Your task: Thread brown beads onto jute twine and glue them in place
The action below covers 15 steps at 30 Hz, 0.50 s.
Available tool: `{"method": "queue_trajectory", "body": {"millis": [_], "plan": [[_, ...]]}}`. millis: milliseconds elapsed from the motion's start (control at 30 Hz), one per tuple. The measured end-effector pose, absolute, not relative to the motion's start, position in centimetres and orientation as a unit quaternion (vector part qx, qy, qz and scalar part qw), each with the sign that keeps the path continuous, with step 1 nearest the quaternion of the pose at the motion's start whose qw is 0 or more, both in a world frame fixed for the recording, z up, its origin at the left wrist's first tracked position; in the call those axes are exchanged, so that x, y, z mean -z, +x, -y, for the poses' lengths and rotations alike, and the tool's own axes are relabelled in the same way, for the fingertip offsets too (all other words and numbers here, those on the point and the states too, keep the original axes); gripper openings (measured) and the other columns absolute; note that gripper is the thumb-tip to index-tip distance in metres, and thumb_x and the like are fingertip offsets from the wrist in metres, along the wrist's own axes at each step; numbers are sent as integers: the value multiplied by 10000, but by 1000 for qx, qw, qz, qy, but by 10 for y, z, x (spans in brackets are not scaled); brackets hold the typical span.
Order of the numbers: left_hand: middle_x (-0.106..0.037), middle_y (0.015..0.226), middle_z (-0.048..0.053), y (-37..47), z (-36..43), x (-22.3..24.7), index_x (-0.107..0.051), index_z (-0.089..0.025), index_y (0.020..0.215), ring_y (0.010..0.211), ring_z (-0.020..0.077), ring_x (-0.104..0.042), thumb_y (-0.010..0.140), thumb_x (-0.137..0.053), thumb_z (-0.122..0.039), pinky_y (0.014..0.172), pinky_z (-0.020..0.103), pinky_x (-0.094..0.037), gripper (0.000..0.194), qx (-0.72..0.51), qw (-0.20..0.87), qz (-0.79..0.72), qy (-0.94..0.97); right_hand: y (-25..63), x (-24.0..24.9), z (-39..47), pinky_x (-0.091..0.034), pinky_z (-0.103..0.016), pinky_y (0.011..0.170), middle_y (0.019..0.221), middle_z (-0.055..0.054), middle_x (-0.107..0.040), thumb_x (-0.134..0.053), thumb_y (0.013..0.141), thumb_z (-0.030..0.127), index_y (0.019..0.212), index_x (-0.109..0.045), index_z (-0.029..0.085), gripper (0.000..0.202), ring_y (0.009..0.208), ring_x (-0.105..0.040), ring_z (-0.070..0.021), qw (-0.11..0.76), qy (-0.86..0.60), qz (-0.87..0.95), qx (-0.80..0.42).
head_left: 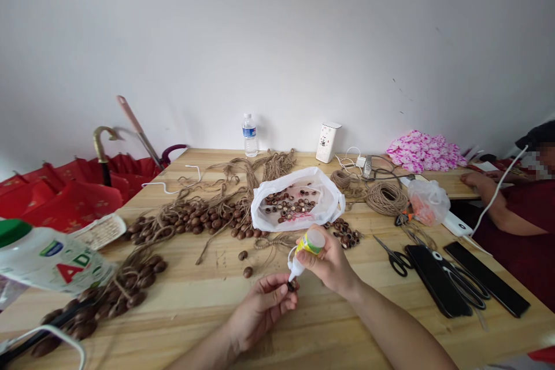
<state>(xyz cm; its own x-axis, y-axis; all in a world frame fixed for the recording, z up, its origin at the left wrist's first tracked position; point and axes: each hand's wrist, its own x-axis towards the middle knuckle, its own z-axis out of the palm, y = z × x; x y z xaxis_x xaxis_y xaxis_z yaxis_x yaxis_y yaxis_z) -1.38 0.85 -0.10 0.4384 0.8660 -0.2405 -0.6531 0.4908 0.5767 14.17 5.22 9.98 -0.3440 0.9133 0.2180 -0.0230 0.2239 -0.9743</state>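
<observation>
Between the fingertips of my left hand (269, 304) is a small dark brown shell piece (291, 285). My right hand (332, 263) grips a small glue bottle (311, 243) with a yellow and green label, tipped nozzle down, its white tip at the shell piece. Just beyond my hands lies an open white plastic bag (260, 217) with brown shell pieces inside. Two brown nuts (247, 272) rest on the wooden table (208, 306) to the left. More shell pieces (347, 234) are heaped by the bag's right side.
Nuts on twine (195, 217) spread across the left. A large white bottle (56, 257) stands at far left. Scissors (396, 260), a black phone (437, 280) and twine coils (387, 199) lie right. A water bottle (250, 136) stands behind; a person's arm (494, 196) rests far right.
</observation>
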Motion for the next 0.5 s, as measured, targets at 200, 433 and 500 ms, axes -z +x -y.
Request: {"method": "queue_trajectory", "body": {"millis": [200,433,500], "plan": [[-704,757,72,-13,-8,1,-700,-122,865,661,138,-650,700,-712,-140,681,259,-486,167,-463,822,-261,203,146,-105,-52,-430,-236,564,744,-7,-524,-723,690,392,867,-568,168,325,644,-505,-130,433,-341,644,-531],[-701,751,73,-14,-7,2,-701,-123,867,658,136,-642,711,-703,-149,667,256,-477,158,-460,824,-256,208,146,-97,-58,-351,-176,409,623,42,-499,-694,718,422,865,-546,167,329,475,-435,-71,441,-353,571,-595],[-701,765,72,-14,-7,1,-702,-124,860,657,135,-641,704,-710,-149,666,258,-476,158,-460,825,-257,206,146,-94,-61,-333,-172,378,612,42,-504,-691,719,422,851,-556,162,322,458,-431,-69,450,-361,553,-601]]}}
